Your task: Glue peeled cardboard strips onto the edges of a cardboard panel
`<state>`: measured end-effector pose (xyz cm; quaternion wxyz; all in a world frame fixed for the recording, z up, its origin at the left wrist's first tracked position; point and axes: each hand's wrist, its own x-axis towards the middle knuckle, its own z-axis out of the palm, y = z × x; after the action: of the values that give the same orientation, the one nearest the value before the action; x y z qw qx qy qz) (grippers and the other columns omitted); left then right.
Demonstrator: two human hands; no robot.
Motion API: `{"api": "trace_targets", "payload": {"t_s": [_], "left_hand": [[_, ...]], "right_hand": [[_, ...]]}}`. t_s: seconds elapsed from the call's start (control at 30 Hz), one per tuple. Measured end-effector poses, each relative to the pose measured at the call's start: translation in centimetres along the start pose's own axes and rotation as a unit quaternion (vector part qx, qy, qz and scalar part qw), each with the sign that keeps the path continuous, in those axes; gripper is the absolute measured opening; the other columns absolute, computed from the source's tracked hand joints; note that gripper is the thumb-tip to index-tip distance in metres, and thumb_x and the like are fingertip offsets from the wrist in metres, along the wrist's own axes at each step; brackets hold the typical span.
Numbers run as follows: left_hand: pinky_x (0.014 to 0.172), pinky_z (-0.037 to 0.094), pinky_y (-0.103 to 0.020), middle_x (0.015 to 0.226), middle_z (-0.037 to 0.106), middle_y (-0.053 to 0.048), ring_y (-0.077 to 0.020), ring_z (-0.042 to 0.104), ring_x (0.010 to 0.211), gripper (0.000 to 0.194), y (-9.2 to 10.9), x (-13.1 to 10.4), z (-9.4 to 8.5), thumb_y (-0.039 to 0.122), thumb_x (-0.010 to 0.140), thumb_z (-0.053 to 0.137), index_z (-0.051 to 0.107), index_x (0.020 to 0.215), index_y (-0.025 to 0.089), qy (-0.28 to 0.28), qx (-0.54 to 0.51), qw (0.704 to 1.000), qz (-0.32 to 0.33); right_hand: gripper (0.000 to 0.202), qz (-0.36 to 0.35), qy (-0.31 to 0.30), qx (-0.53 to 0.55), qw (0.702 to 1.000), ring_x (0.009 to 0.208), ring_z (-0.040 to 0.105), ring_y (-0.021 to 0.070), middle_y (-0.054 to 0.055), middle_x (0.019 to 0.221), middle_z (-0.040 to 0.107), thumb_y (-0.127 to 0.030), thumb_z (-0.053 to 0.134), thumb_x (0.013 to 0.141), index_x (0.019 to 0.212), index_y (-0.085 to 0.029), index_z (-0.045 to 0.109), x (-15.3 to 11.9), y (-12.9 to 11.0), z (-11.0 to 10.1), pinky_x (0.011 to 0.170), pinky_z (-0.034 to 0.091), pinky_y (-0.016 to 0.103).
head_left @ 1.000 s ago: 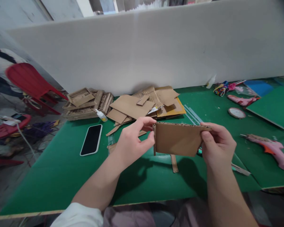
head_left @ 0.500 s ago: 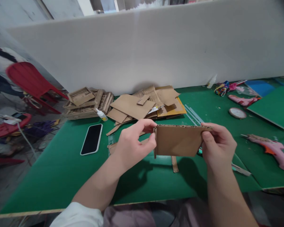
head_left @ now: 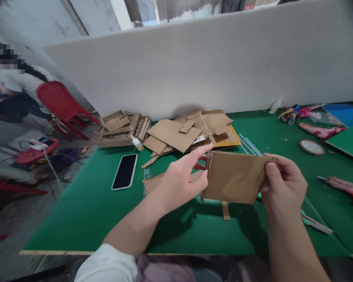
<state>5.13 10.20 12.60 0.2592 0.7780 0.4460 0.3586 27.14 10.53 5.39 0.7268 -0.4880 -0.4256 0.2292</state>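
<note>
A cardboard piece [head_left: 235, 178] is raised over the green table, its broad face toward me, with a narrow strip standing along its left edge. My right hand [head_left: 285, 184] pinches its right edge between thumb and fingers. At the left edge is my left hand [head_left: 184, 178], its thumb and index finger apart around the strip; the thumb tip is at the cardboard. Below the piece, a small cardboard strip [head_left: 226, 210] lies on the table. A further cardboard piece [head_left: 154, 183] is partly hidden behind my left hand.
On the green table [head_left: 76, 219] are a phone [head_left: 124, 171], a glue bottle [head_left: 137, 143], stacked cardboard frames [head_left: 120, 129], cardboard sheets [head_left: 176, 133], a tape roll [head_left: 312, 147], a pink glue gun [head_left: 344, 188] and a cutter [head_left: 317, 224]. A person [head_left: 20, 94] is at far left.
The cardboard has tilted so more of its broad face shows. My left thumb and index finger have spread a little. The whole view has shifted, with things on the table now farther right.
</note>
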Motion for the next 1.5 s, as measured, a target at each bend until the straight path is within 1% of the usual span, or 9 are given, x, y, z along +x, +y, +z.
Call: {"api": "trace_targets", "payload": {"t_s": [0.17, 0.33, 0.47, 0.6, 0.73, 0.87, 1.13, 1.3, 1.5], "left_hand": [[0.054, 0.049, -0.022, 0.109, 0.058, -0.007, -0.0186, 0.060, 0.087, 0.073, -0.6, 0.8, -0.2, 0.041, 0.075, 0.058, 0.019, 0.136, 0.029, -0.109, 0.000, 0.994, -0.020], [0.055, 0.044, -0.023, 0.081, 0.061, -0.001, -0.0139, 0.057, 0.065, 0.035, -1.8, 1.5, 0.1, 0.034, 0.083, 0.047, 0.045, 0.117, 0.023, -0.105, 0.074, 0.992, -0.003], [0.065, 0.044, -0.024, 0.087, 0.060, -0.002, -0.0150, 0.056, 0.077, 0.020, -2.3, 1.7, -0.3, 0.024, 0.083, 0.046, 0.054, 0.101, 0.020, -0.081, 0.141, 0.986, 0.030], [0.071, 0.044, -0.024, 0.094, 0.058, -0.002, -0.0143, 0.056, 0.084, 0.023, -2.7, 1.7, -0.5, 0.016, 0.081, 0.047, 0.057, 0.100, 0.021, -0.094, 0.163, 0.980, 0.063], [0.073, 0.044, -0.024, 0.092, 0.059, -0.003, -0.0137, 0.056, 0.085, 0.021, -2.7, 1.5, -0.1, 0.016, 0.080, 0.048, 0.059, 0.098, 0.021, -0.057, 0.123, 0.986, 0.093], [0.071, 0.045, -0.023, 0.086, 0.060, -0.003, -0.0129, 0.056, 0.080, 0.014, -2.1, 1.2, 0.5, 0.021, 0.082, 0.050, 0.060, 0.092, 0.019, -0.028, 0.047, 0.991, 0.125], [0.068, 0.045, -0.022, 0.084, 0.062, -0.002, -0.0116, 0.056, 0.075, 0.015, -1.0, 1.1, 0.8, 0.026, 0.084, 0.050, 0.061, 0.090, 0.019, -0.031, -0.028, 0.998, 0.037], [0.076, 0.044, -0.022, 0.091, 0.062, -0.004, -0.0117, 0.056, 0.083, 0.017, -0.9, 0.5, 0.9, 0.021, 0.086, 0.047, 0.060, 0.095, 0.016, 0.042, 0.071, 0.990, 0.111], [0.073, 0.044, -0.027, 0.090, 0.065, -0.006, -0.0157, 0.058, 0.081, 0.022, -0.9, -0.5, 1.5, 0.016, 0.083, 0.050, 0.058, 0.103, 0.014, 0.128, 0.283, 0.923, 0.225]], "right_hand": [[0.018, 0.058, 0.085, 0.117, 0.988, 0.066, 0.056, 0.0096, -0.001, 0.082, 0.060, -0.030, 0.065, 0.072, 0.087, -0.021, 0.061, 0.4, 0.1, 0.7, 0.059, 0.045, 0.024], [0.021, 0.069, 0.057, 0.072, 0.993, 0.057, 0.050, 0.0082, -0.003, 0.074, 0.055, -0.032, 0.061, 0.075, 0.093, -0.021, 0.057, 0.3, 0.7, 0.8, 0.052, 0.042, 0.022], [0.039, -0.069, 0.026, -0.127, 0.989, 0.093, 0.055, 0.0189, 0.005, 0.102, 0.057, -0.026, 0.061, 0.075, 0.112, -0.023, 0.050, -0.2, -0.2, 0.9, 0.079, 0.045, 0.038], [0.047, -0.260, -0.096, -0.260, 0.925, 0.110, 0.048, 0.0254, 0.008, 0.115, 0.055, -0.018, 0.065, 0.070, 0.116, -0.024, 0.052, -1.0, -2.0, 1.1, 0.095, 0.036, 0.046], [0.045, -0.327, -0.207, -0.282, 0.878, 0.110, 0.048, 0.0253, 0.006, 0.111, 0.058, -0.020, 0.064, 0.072, 0.115, -0.027, 0.052, -1.8, -2.5, 1.9, 0.094, 0.039, 0.046], [0.042, -0.335, -0.236, -0.289, 0.865, 0.106, 0.051, 0.0242, 0.005, 0.103, 0.062, -0.017, 0.059, 0.075, 0.115, -0.027, 0.053, -2.1, -1.8, 2.4, 0.091, 0.042, 0.045], [0.034, -0.232, -0.225, -0.226, 0.919, 0.094, 0.056, 0.0194, 0.004, 0.098, 0.061, -0.013, 0.052, 0.078, 0.110, -0.026, 0.055, -2.2, -1.3, 2.2, 0.085, 0.046, 0.040], [0.040, -0.274, -0.200, -0.232, 0.912, 0.104, 0.052, 0.0232, 0.005, 0.104, 0.062, -0.015, 0.062, 0.073, 0.111, -0.026, 0.055, -2.2, -2.3, 2.4, 0.092, 0.041, 0.047], [0.045, -0.334, -0.215, -0.207, 0.894, 0.093, 0.057, 0.0211, 0.006, 0.096, 0.064, -0.008, 0.058, 0.072, 0.114, -0.024, 0.055, -3.0, -4.0, 2.0, 0.081, 0.048, 0.041]]}}
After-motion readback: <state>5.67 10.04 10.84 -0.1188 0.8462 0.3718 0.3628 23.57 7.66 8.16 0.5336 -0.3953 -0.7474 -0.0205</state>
